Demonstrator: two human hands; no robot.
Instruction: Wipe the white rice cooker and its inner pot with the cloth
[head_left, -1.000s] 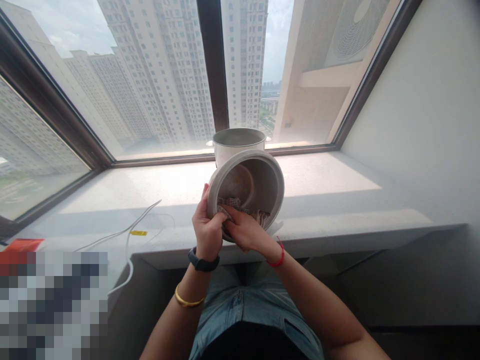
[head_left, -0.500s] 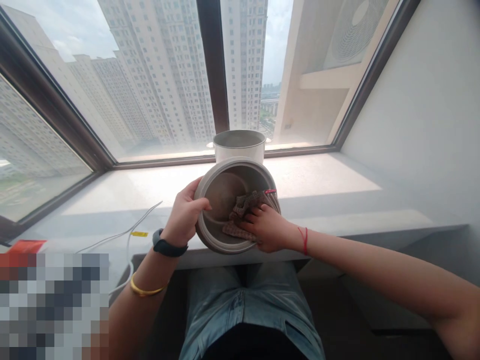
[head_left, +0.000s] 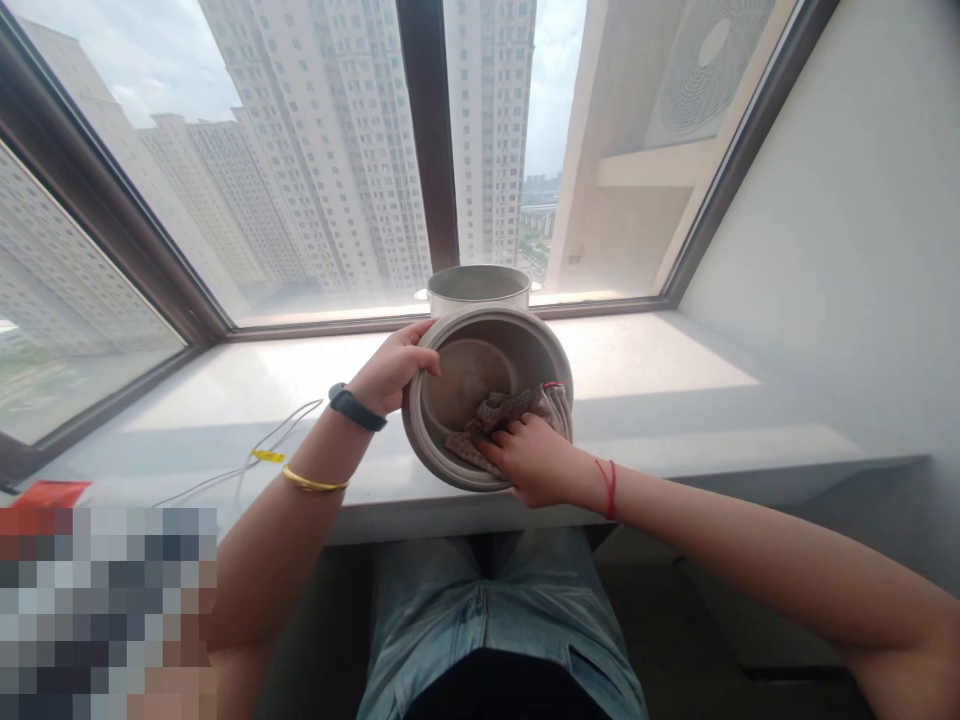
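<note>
Fingers [head_left: 414,334] of the left hand [head_left: 386,375] grip the left rim of a round, dull metal pot [head_left: 461,375]; the right hand's [head_left: 536,460] grasp a crumpled, textured cloth [head_left: 514,405] inside its near right part, their tips partly lost in folds. Above the windowsill's [head_left: 645,415] near edge, the pot tilts, its mouth and axis facing near and upward. Its underside is hidden; it partly covers a second vessel [head_left: 480,285] on the far side.

The round grey metal pot [head_left: 469,375] partly hides the pale round pot [head_left: 480,287] — and the left hand [head_left: 395,368]; the right hand [head_left: 536,460] partly covers the brown checked cloth [head_left: 506,408].
</note>
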